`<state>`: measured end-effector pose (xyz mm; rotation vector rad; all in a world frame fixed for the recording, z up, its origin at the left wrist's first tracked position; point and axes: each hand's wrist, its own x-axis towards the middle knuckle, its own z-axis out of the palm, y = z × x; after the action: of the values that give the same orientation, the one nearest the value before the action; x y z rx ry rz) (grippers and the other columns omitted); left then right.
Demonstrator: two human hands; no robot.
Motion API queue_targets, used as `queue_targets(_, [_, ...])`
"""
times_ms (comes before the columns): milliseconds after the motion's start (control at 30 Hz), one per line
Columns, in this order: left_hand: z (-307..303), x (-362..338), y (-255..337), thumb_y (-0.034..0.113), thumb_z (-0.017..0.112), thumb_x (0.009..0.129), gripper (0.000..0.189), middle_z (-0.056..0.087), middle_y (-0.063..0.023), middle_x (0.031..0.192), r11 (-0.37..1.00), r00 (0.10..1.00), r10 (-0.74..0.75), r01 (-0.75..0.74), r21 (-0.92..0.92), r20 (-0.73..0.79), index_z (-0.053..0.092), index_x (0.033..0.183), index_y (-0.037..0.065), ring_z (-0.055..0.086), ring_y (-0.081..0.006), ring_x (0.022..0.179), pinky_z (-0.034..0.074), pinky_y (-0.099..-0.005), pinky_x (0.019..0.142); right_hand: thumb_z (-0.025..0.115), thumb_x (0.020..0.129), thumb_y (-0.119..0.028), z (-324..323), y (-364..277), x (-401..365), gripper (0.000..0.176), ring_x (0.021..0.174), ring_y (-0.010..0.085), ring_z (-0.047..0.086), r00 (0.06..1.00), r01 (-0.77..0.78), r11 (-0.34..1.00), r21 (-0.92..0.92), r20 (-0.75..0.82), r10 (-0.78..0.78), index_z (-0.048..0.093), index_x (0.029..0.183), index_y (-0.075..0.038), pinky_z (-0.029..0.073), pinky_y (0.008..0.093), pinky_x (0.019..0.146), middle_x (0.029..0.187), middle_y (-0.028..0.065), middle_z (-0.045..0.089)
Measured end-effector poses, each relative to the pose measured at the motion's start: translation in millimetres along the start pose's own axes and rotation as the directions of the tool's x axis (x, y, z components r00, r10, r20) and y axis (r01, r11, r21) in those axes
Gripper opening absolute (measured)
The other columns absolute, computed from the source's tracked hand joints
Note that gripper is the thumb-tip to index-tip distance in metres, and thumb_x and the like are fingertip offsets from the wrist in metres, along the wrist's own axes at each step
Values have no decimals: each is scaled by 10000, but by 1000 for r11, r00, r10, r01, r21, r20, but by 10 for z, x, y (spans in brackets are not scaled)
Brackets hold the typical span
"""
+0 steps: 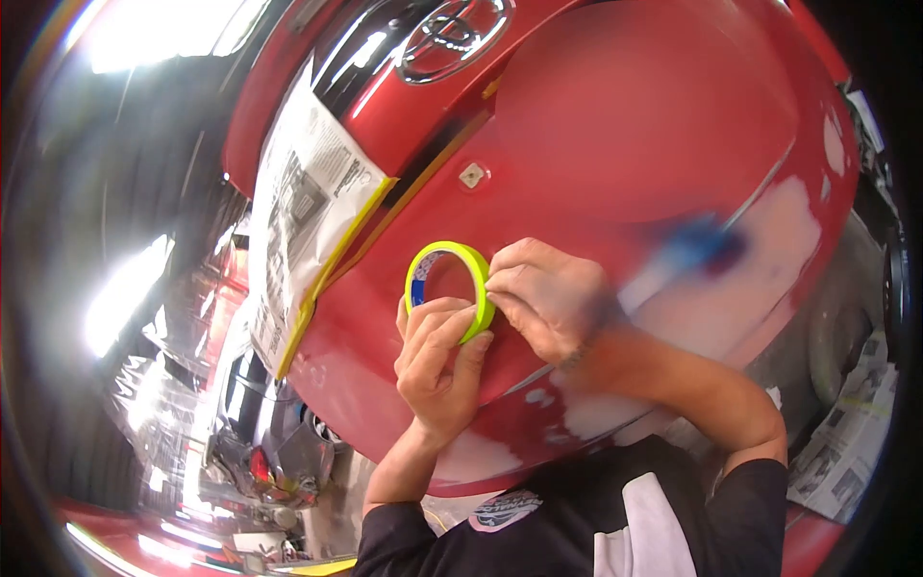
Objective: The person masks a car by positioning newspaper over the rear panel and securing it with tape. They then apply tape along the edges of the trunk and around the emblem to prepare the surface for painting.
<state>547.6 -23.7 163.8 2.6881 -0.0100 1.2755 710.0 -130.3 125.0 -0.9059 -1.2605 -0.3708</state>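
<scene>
A roll of bright yellow-green masking tape (484, 306) is held up in front of a red car bumper (577, 207). My left hand (438, 361) grips the roll from below, with fingers through its ring and the thumb on the outside. At the roll's right edge, the fingertips of my right hand (548, 296) are pinched together against the tape. Whether a tape end lies between those fingertips is too small to tell. Sanded, pale patches (760, 250) show on the bumper's right side and lower edge.
Newspaper (308, 207) edged with yellow tape hangs over the car at left, below the Toyota emblem (455, 37). A small square clip (472, 175) sits on the red panel. More newspaper (846, 433) lies at right. Another dark car (279, 452) stands at lower left.
</scene>
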Motion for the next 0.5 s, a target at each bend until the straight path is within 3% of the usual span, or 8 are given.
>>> queue_targets(167, [7,20,-33,-33,810,814,283,734,-108,914,996,997,74,-75,45,29,752,1089,-2,702,-296,958,440,-484,1011,706,887,23,18,23,35,75,919,373,702,996,-80,996,-30,26,81,672,943,60,609,427,780,976,201,675])
queue_targets(233, [-8,39,-14,-34,807,816,283,731,-106,910,997,998,53,-54,46,23,752,1091,-2,702,-295,958,438,-486,1016,691,901,38,45,82,30,53,878,371,707,988,152,972,-182,37,-147,674,943,65,617,425,773,990,197,684])
queue_targets(267, [-21,41,-7,-35,805,818,283,728,-105,906,998,999,34,-35,47,19,752,1094,-1,702,-294,958,436,-487,1022,691,901,38,52,72,31,53,878,371,707,988,155,972,-178,42,-149,674,943,65,617,425,773,990,197,684])
queue_targets(333, [-50,34,-28,2,808,844,250,744,-111,930,997,999,41,-43,67,24,756,1088,-13,706,-289,979,450,-463,1016,684,894,55,51,41,42,75,857,368,707,999,46,997,-61,8,-46,676,967,72,626,423,776,999,192,690])
queue_targets(500, [-49,52,-36,31,815,865,232,761,-119,953,996,999,43,-45,82,28,764,1087,-18,709,-282,1001,456,-447,1024,702,859,57,50,67,98,89,815,357,697,1000,13,1000,-23,6,-13,648,929,43,601,425,724,955,192,669])
